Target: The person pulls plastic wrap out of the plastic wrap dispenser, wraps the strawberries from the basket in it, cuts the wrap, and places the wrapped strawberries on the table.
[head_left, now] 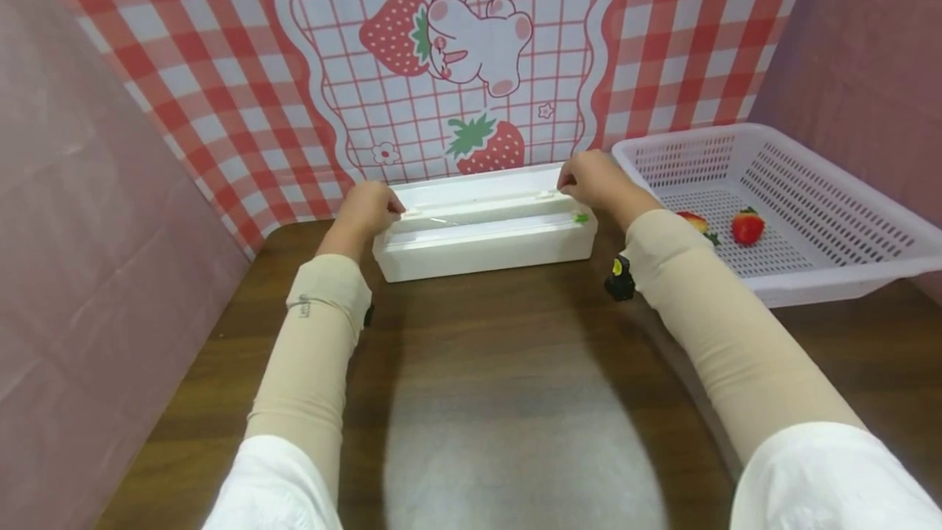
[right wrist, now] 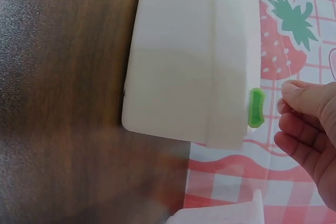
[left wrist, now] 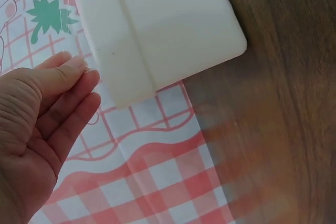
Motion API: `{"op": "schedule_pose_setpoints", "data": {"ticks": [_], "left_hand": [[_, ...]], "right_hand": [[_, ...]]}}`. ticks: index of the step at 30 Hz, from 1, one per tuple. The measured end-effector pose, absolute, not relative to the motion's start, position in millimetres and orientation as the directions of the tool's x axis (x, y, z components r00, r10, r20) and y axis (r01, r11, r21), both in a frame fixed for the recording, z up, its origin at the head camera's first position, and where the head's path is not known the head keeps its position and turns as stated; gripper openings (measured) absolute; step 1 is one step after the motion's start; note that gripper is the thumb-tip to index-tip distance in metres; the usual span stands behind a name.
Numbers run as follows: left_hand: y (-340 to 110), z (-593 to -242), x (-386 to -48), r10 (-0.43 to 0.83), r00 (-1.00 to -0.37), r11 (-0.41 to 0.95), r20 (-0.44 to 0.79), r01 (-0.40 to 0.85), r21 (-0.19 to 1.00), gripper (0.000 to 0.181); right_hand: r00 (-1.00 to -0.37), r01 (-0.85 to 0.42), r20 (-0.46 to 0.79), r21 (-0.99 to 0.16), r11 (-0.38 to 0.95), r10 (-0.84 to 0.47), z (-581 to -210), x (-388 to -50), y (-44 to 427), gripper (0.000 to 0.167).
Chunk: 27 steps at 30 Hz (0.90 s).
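A long white box (head_left: 489, 250) stands at the table's back, with a slot or trough along its top. My left hand (head_left: 365, 213) is at its left end, thumb and fingertips pinched together. In the left wrist view the left hand (left wrist: 47, 114) pinches a barely visible clear film edge beside the box (left wrist: 173, 24). My right hand (head_left: 598, 181) is at the right end. The right wrist view shows the right hand (right wrist: 310, 124) pinching a thin transparent film, near a green slider (right wrist: 256, 108) on the box (right wrist: 184, 66).
A white perforated basket (head_left: 824, 289) stands at the right, holding a red strawberry (head_left: 747, 227) and another strawberry piece (head_left: 693, 222). Behind the box hangs a red-checked strawberry cloth (head_left: 456, 39). The brown wooden table (head_left: 486, 334) extends in front, with pink cloth (head_left: 96, 145) at the left.
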<state>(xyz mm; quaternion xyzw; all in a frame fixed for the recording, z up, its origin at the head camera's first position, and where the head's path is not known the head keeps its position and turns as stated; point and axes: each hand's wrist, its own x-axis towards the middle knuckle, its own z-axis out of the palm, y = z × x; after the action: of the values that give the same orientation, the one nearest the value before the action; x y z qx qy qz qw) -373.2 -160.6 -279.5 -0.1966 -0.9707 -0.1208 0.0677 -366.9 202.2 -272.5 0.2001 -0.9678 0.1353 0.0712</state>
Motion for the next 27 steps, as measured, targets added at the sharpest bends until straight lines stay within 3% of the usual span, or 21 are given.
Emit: {"op": "schedule_pose_setpoints", "data": {"ticks": [15,27], "left_hand": [[-167,-272,-373,0.339,-0.92,0.877,0.198,0.385,0.287,0.015],[-171,-267,-372,0.361,-0.894,0.865,0.267,0.428,0.262,0.011]], "right_hand": [[-0.892,-0.432,0.254,-0.234,0.871,-0.374,-265,-363,205,0.015],[-0.863,-0.464,0.312,-0.18,0.868,-0.396,-259,-362,209,0.015]]}}
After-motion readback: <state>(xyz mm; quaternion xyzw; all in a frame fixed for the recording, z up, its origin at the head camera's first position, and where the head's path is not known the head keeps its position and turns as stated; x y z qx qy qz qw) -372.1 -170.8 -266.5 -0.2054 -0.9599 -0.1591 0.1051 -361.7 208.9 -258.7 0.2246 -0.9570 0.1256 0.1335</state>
